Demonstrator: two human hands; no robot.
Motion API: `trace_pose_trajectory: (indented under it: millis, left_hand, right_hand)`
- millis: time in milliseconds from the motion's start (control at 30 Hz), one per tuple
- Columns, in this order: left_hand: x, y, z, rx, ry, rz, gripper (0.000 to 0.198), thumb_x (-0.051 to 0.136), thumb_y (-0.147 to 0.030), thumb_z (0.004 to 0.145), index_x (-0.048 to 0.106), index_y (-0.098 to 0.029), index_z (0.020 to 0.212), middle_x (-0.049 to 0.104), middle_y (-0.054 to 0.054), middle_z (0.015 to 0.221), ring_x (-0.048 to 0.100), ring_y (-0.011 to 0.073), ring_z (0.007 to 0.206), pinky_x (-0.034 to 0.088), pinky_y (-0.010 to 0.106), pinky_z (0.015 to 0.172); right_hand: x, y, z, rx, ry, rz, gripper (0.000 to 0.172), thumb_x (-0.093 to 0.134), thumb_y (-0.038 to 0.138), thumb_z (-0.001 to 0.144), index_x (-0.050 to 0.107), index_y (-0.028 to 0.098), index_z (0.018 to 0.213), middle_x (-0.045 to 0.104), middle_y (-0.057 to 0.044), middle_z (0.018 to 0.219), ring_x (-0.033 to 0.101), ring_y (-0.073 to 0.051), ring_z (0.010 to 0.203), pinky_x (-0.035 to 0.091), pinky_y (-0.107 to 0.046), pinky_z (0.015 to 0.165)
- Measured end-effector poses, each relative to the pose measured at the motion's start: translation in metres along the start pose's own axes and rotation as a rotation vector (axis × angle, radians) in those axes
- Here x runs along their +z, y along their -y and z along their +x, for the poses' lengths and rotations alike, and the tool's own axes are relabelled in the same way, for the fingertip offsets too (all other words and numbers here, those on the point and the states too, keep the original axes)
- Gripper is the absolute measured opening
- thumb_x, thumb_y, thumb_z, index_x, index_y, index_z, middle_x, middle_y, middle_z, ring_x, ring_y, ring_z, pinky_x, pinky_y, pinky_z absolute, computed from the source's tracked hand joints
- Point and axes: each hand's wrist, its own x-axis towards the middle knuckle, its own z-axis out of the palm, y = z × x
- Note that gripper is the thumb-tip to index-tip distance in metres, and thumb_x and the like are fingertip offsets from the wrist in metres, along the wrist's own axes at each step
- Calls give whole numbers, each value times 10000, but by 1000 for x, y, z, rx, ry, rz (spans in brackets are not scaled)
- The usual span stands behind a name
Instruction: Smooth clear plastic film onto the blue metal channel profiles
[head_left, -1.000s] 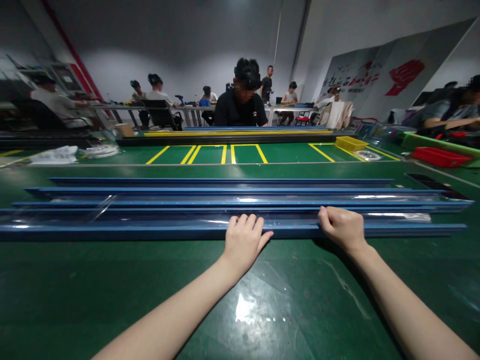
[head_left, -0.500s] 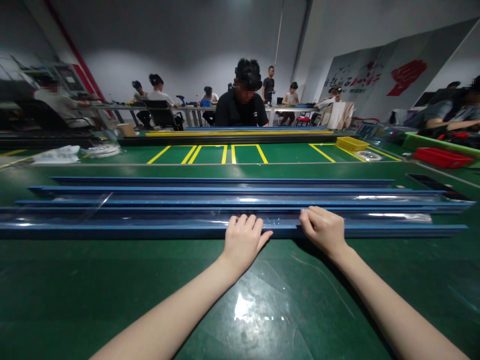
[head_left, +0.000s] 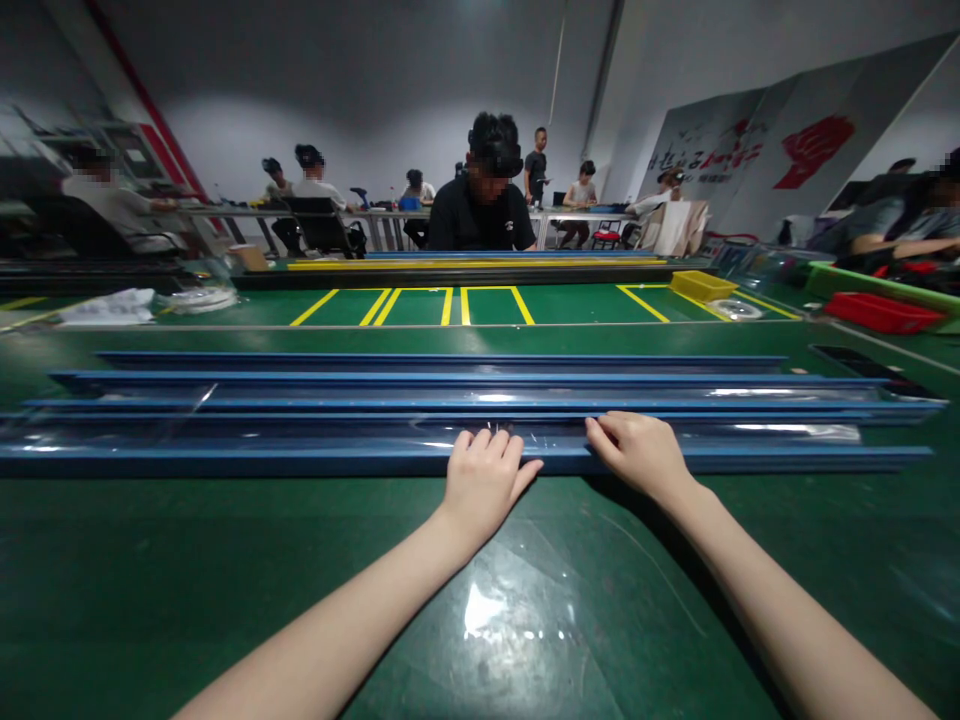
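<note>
The nearest long blue channel (head_left: 300, 463) lies lengthwise across the table in front of me, with clear film shining inside it. My left hand (head_left: 484, 475) holds its near wall, fingers hooked over the edge and thumb sticking out to the right. Just to the right, my right hand (head_left: 637, 450) is over the same channel with curled fingers, thumb and forefinger close together. Whatever may be in that pinch is too small or hidden to tell. Small dark specks show inside the channel by my left fingertips.
Behind it lie more blue channels (head_left: 375, 379) in parallel. A dark phone-like slab (head_left: 862, 366) is at the right. Farther off are a yellow tray (head_left: 703, 287), a red tray (head_left: 883, 312) and white plastic (head_left: 112, 307). A co-worker (head_left: 480, 215) sits opposite.
My right hand has moved slightly left, toward my left hand, and turned a little, its fingers now pointing more to the left. My left hand stays on the channel.
</note>
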Motion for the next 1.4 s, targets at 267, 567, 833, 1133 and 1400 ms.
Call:
trace_pose_trajectory:
  millis: [267,567,833,1133,1400]
  left_hand:
    - [1,1,1,-2,4,2,298,433,-439,812,543,-175,725,586,23,670,512,175,673,272,309,624]
    - [0,1,2,-5,13,-10,307,434,-447,810,540,-180,703,589,23,658,507,169,657,268,303,604]
    - [1,1,2,-9,32,-14,295,430,-446,812,554,-181,837,595,22,728,512,177,703,269,308,629]
    - [1,1,1,-10,41,-8,310,415,-449,816,554,-182,891,598,32,762,508,184,723,275,315,636]
    - [2,1,1,-2,22,-17,322,412,-440,821,541,-172,944,604,41,785,510,177,720,283,313,639]
  right_hand:
    - [-1,-1,0,15,52,16,462,270,386,844,552,177,543,604,-33,603,511,-112,546,225,-236,505]
    - [2,-2,-1,-38,-26,0,430,302,354,846,544,179,537,574,-13,558,484,-101,519,221,-234,496]
    - [3,5,-8,-247,-395,-85,330,405,245,799,469,177,482,475,1,494,394,-92,506,243,-233,523]
    - [6,17,-5,-251,-416,-85,307,407,247,793,474,181,501,464,2,495,379,-94,502,246,-236,524]
    - [8,21,3,-202,-420,-85,379,397,251,797,506,170,443,497,-4,436,403,-79,436,208,-237,463]
